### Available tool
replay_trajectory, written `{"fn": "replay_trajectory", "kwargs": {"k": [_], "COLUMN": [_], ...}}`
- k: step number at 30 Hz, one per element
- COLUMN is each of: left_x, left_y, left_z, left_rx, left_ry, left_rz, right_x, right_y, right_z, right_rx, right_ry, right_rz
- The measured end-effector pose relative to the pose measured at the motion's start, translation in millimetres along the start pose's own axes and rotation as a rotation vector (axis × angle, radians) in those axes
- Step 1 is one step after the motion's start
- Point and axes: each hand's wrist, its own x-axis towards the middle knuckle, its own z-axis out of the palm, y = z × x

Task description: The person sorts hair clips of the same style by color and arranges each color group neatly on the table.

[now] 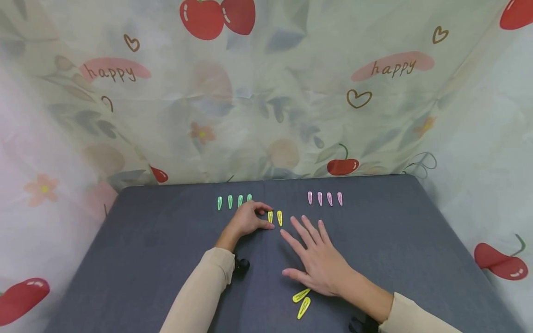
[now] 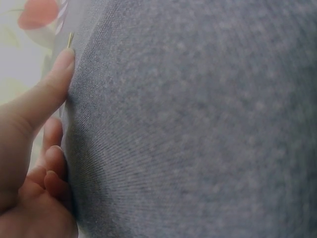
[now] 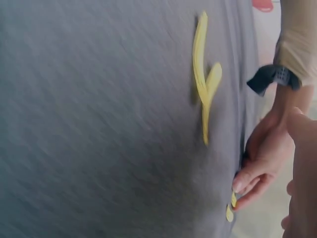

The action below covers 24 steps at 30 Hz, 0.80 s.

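Observation:
My left hand (image 1: 248,218) is on the dark cloth, its thumb and index finger at the two ends of a yellow hair clip (image 1: 270,217), pinching it. A second yellow hair clip (image 1: 280,218) lies just to the right, parallel to it. In the left wrist view only a thin yellow edge of a clip (image 2: 71,38) shows past the thumb. My right hand (image 1: 326,266) is spread over the table with fingers apart, holding nothing. Two more yellow clips, one upper (image 1: 301,295) and one lower (image 1: 304,308), lie close below its palm; the right wrist view shows them overlapping.
A row of several green hair clips (image 1: 230,202) lies at the back left, its right end beside my left hand. Several pink hair clips (image 1: 319,199) form a row at the back right. A patterned curtain (image 1: 250,115) hangs behind the dark table (image 1: 145,259).

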Motion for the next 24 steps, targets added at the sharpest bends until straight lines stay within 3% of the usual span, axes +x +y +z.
{"fn": "replay_trajectory", "kwargs": {"k": [15, 19, 24], "left_x": [-0.5, 0.0, 0.2], "left_y": [0.1, 0.1, -0.5], "left_z": [-0.5, -0.8, -1.5], "left_rx": [0.002, 0.006, 0.001], "left_ry": [0.005, 0.006, -0.001], "left_rz": [0.010, 0.014, 0.015], "right_x": [-41.1, -45.0, -46.6], "right_y": [-15, -16, -12], "right_z": [15, 17, 20], "right_rx": [0.133, 0.224, 0.438], "right_ry": [-0.031, -0.033, -0.004], "right_rz": [-0.061, -0.048, -0.020]}}
